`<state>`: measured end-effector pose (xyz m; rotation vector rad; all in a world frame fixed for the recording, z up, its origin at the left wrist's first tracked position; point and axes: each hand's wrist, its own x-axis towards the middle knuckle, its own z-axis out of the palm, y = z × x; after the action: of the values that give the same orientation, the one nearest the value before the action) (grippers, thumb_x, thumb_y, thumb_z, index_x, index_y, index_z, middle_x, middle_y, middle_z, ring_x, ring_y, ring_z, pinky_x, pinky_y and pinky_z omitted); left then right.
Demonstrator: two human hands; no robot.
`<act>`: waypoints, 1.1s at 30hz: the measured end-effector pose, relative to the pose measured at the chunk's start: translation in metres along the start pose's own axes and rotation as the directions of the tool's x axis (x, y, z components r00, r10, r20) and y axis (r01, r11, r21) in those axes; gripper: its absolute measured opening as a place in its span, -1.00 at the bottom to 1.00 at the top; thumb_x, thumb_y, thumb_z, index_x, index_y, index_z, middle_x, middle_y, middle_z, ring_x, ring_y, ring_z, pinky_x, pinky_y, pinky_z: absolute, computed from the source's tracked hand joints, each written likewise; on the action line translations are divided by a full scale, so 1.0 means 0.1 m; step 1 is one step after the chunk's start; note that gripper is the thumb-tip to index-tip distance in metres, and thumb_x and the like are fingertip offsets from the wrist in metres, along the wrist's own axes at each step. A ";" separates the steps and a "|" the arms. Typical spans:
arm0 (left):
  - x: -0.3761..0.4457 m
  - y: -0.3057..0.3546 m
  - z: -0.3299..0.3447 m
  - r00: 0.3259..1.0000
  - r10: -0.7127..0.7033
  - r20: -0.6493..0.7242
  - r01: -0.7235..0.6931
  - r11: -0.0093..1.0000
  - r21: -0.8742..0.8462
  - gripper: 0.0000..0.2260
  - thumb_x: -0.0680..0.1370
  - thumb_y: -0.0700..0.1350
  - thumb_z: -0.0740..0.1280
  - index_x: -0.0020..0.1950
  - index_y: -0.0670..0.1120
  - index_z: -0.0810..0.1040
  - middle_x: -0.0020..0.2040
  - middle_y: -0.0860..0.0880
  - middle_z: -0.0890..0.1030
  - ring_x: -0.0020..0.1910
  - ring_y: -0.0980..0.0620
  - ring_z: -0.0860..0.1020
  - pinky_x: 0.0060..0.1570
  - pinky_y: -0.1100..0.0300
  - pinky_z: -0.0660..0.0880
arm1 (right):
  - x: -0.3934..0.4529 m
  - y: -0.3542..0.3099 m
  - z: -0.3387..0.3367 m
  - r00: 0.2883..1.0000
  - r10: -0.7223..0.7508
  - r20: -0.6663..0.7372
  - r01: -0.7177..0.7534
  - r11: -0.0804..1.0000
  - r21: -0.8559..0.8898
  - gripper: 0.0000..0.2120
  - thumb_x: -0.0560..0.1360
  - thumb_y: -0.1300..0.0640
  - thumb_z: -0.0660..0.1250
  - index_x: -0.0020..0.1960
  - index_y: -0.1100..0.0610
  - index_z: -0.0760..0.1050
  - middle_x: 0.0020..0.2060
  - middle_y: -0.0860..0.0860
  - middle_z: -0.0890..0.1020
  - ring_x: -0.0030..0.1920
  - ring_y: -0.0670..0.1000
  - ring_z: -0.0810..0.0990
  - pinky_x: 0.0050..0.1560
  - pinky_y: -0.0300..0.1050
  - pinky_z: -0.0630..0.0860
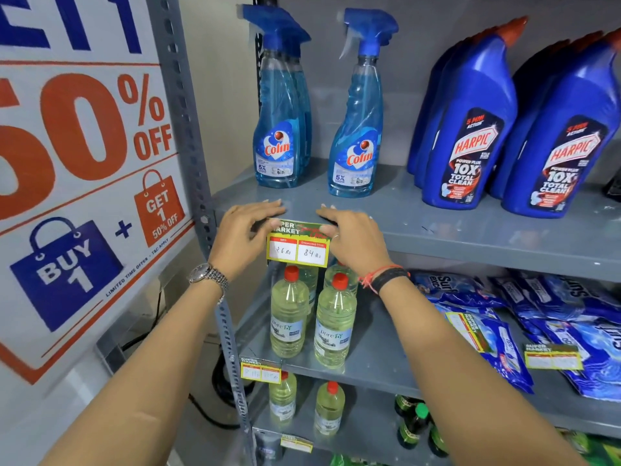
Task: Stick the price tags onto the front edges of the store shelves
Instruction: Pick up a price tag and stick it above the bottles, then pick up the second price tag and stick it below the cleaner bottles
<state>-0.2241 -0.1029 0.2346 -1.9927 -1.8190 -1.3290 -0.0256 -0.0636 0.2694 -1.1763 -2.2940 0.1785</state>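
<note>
I am looking down along two bare forearms reaching away from me toward a grey metal shelving unit; the left wrist is wearing a metal watch (209, 275) and the right wrist is wearing a dark band with red threads (386, 279); beyond them, the left hand (243, 232) and the right hand (356, 238) are flanking a price tag (297, 246), each hand lying mostly flat with fingers extended over the shelf lip, thumbs pressing the tag's upper corners; neither hand is closing around it, both are simply pinning it. The tag is sitting on the front edge of the shelf (470, 243), its green header against the metal and its yellow-bordered lower part, with two white price boxes, hanging below the edge.

I am judging the tag to be thin printed card or paper: very light, bendy, easy to crease or tear, so it wants gentle, even pressure along the top strip rather than a pinch in the middle; holding by the side edges is keeping the handwritten figures unsmudged.

Behind the tag, yellowish bottles (314, 314) with red caps are standing on the shelf below; further back on the upper shelf, blue spray bottles (356, 129) and dark blue cleaner bottles (470, 129) are standing upright; other tags (260, 371) are already showing on lower shelf edges.
</note>
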 end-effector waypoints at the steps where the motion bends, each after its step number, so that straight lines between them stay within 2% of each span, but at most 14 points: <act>1: 0.00 0.01 -0.01 1.000 -0.003 -0.003 0.003 1.000 -0.015 -0.77 0.53 -0.09 0.30 0.18 0.03 0.58 0.23 0.08 0.58 0.24 0.21 0.44 0.16 0.45 0.13 | 0.00 0.03 -0.01 1.000 -0.018 0.017 0.017 1.000 0.017 -0.62 0.53 0.24 0.23 0.32 0.03 0.41 0.33 0.05 0.50 0.32 0.15 0.45 0.27 0.11 0.42; 3: 0.00 0.03 -0.01 1.000 -0.011 0.003 0.011 0.999 -0.034 -0.75 0.53 -0.18 0.30 0.17 -0.01 0.59 0.22 0.03 0.59 0.23 0.20 0.45 0.18 0.53 0.15 | -0.02 0.09 -0.02 0.998 -0.052 0.042 0.050 0.998 0.042 -0.56 0.50 0.33 0.19 0.32 0.03 0.42 0.33 0.04 0.50 0.34 0.16 0.42 0.27 0.16 0.43; 6: -0.02 0.11 -0.02 0.998 -0.067 0.013 0.068 0.993 -0.095 -0.69 0.52 -0.33 0.23 0.18 -0.07 0.59 0.22 -0.06 0.60 0.24 0.06 0.51 0.28 0.22 0.40 | -0.07 0.17 -0.04 0.994 -0.098 0.044 0.094 0.992 0.082 -0.48 0.43 0.44 0.14 0.32 0.08 0.41 0.34 0.10 0.48 0.37 0.15 0.40 0.31 0.16 0.41; 9: -0.20 0.30 0.03 0.972 -0.110 -0.206 0.104 0.994 -0.037 -0.68 0.53 -0.29 0.16 0.20 -0.06 0.55 0.22 -0.12 0.60 -0.10 0.10 0.59 0.04 0.13 0.51 | -0.25 0.29 -0.08 0.989 -0.141 -0.040 0.146 0.973 0.177 -0.42 0.38 0.49 0.09 0.31 0.13 0.43 0.34 0.11 0.48 0.38 0.11 0.40 0.40 0.10 0.33; 10: -0.32 0.37 0.03 0.946 -0.097 -0.310 0.106 0.994 0.012 -0.70 0.54 -0.25 0.17 0.21 -0.05 0.53 0.26 -0.11 0.57 -0.11 0.15 0.55 0.05 0.14 0.48 | -0.34 0.32 -0.08 0.984 -0.162 -0.079 0.175 0.960 0.219 -0.44 0.39 0.49 0.09 0.31 0.15 0.43 0.33 0.12 0.49 0.38 0.11 0.39 0.44 0.09 0.28; 12: -0.58 0.63 0.23 0.916 -0.037 -0.401 0.079 0.993 0.087 -0.72 0.54 -0.24 0.16 0.21 -0.07 0.50 0.32 -0.08 0.51 0.10 0.11 0.49 0.13 0.14 0.35 | -0.61 0.57 -0.12 0.967 -0.209 -0.142 0.242 0.930 0.277 -0.50 0.42 0.46 0.10 0.30 0.18 0.43 0.33 0.12 0.49 0.40 0.06 0.37 0.49 -0.01 0.19; 13: -0.71 0.76 0.37 0.926 0.006 -0.377 0.040 0.992 0.116 -0.73 0.54 -0.24 0.16 0.20 -0.09 0.49 0.29 -0.10 0.52 0.16 0.03 0.48 0.11 0.11 0.32 | -0.76 0.72 -0.14 0.958 -0.232 -0.171 0.272 0.923 0.273 -0.54 0.44 0.44 0.12 0.28 0.18 0.44 0.31 0.10 0.51 0.40 0.03 0.35 0.49 -0.08 0.16; 16: -1.01 1.14 0.94 0.972 0.105 -0.210 -0.082 0.990 0.115 -0.77 0.52 -0.22 0.17 0.12 -0.10 0.52 0.13 -0.10 0.58 0.04 -0.09 0.49 0.02 0.10 0.30 | -1.20 1.33 -0.20 0.937 -0.249 -0.243 0.299 0.934 0.197 -0.61 0.44 0.41 0.19 0.19 0.14 0.52 0.22 0.03 0.59 0.33 -0.05 0.39 0.40 -0.21 0.22; 19: -1.10 1.57 1.69 1.000 0.021 -0.014 -0.022 0.999 -0.041 -0.77 0.53 -0.14 0.15 0.11 -0.06 0.52 0.04 -0.05 0.58 -0.02 -0.01 0.48 0.01 0.15 0.33 | -1.63 2.16 -0.27 0.972 -0.110 -0.209 0.152 0.968 0.201 -0.65 0.42 0.37 0.23 0.12 0.11 0.57 0.08 0.06 0.66 0.17 -0.01 0.48 0.21 -0.14 0.37; 22: -1.21 1.85 2.39 0.981 -0.135 0.139 0.160 0.969 -0.190 -0.78 0.53 -0.11 0.18 0.13 -0.04 0.52 0.02 0.04 0.58 -0.05 0.09 0.51 0.06 0.18 0.41 | -1.97 2.93 -0.28 0.984 0.161 -0.076 -0.142 0.966 0.216 -0.66 0.43 0.30 0.23 0.14 0.07 0.56 0.03 0.07 0.67 0.08 0.07 0.56 0.09 -0.05 0.48; 25: -1.36 2.08 2.89 0.919 -0.268 0.288 0.337 0.915 -0.222 -0.76 0.49 -0.15 0.23 0.14 -0.07 0.52 0.12 -0.02 0.60 0.04 0.00 0.57 0.12 0.06 0.48 | -2.23 3.55 -0.21 0.916 0.398 0.047 -0.391 0.863 0.320 -0.77 0.47 0.26 0.25 0.10 0.14 0.55 -0.01 0.09 0.69 0.02 0.07 0.61 0.02 -0.05 0.54; 28: -1.50 2.29 3.23 0.854 -0.351 0.383 0.433 0.888 -0.152 -0.69 0.44 -0.09 0.22 0.16 -0.09 0.53 0.16 -0.08 0.61 0.10 -0.09 0.56 0.10 0.07 0.46 | -2.34 3.93 -0.06 0.823 0.545 0.160 -0.560 0.731 0.390 -0.88 0.46 0.24 0.29 -0.03 0.17 0.56 -0.14 0.17 0.67 -0.09 0.11 0.61 -0.05 -0.13 0.48; 31: -1.54 2.37 3.41 0.798 -0.402 0.449 0.499 0.858 -0.119 -0.75 0.50 -0.19 0.30 0.18 -0.13 0.51 0.13 -0.10 0.62 0.09 -0.09 0.57 0.06 0.15 0.40 | -2.29 4.08 0.15 0.737 0.637 0.229 -0.665 0.618 0.420 -0.80 0.45 0.18 0.36 0.01 0.27 0.57 0.02 0.22 0.67 0.05 0.15 0.62 0.06 -0.07 0.51; 33: -1.49 2.37 3.52 0.784 -0.426 0.451 0.522 0.846 -0.109 -0.76 0.50 -0.23 0.30 0.17 -0.14 0.51 0.11 -0.09 0.62 0.01 -0.05 0.56 0.02 0.23 0.37 | -2.18 4.10 0.26 0.693 0.669 0.267 -0.707 0.561 0.431 -0.75 0.45 0.12 0.38 0.03 0.27 0.56 0.02 0.23 0.66 0.08 0.17 0.61 0.09 -0.06 0.50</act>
<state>0.1733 -0.0570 0.0288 -2.1377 -2.6253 -1.3602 0.3537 0.0182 0.0126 -1.7127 -1.5276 1.0723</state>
